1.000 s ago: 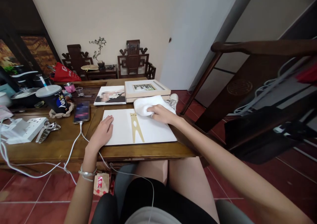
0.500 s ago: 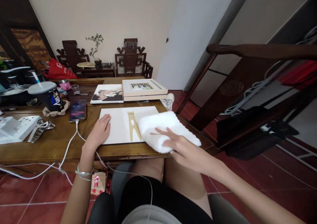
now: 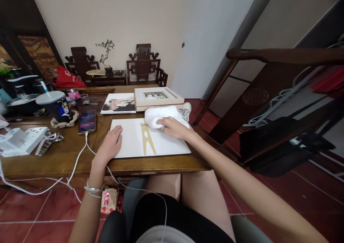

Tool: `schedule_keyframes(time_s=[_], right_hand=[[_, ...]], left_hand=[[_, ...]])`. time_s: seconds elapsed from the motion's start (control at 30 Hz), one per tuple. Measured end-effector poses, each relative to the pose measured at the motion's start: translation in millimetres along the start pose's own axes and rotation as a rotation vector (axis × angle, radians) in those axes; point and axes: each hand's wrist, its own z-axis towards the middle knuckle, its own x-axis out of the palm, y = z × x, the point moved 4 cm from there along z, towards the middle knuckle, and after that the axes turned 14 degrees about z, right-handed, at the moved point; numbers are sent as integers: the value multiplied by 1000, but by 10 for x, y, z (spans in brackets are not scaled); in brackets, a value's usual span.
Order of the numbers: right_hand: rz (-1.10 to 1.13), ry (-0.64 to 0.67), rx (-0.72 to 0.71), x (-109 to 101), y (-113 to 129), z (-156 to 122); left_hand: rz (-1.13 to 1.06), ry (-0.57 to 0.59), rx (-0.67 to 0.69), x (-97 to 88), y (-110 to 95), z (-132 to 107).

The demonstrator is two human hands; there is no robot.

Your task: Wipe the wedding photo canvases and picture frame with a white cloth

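A white board lies flat on the wooden table in front of me, with a tan wooden stand piece on its middle. My left hand rests flat on the board's left edge, fingers stretched out. My right hand presses a folded white cloth onto the board's far right corner, fingers curled over it.
Behind the board lie a cream picture frame and a photo print. A phone on a white cable, a dark cup, a power strip and keys sit to the left. A dark wooden chair stands on the right.
My right hand has swept the cloth from the board's near right corner back up to its far right corner. The left hand has stayed on the board.
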Motion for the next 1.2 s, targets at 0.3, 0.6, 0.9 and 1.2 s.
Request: schedule_keyframes(time_s=[0.3, 0.6, 0.9, 1.2], right_hand=[[3, 9, -19, 60, 127, -237], [75, 161, -3, -108, 717, -1180], [83, -56, 110, 92, 409, -206], [-58, 26, 94, 373, 610, 206]], left_hand=[[4, 3, -6, -13, -25, -13], [21, 23, -2, -5, -40, -16], [26, 22, -11, 10, -24, -11], [18, 4, 4, 43, -8, -10]])
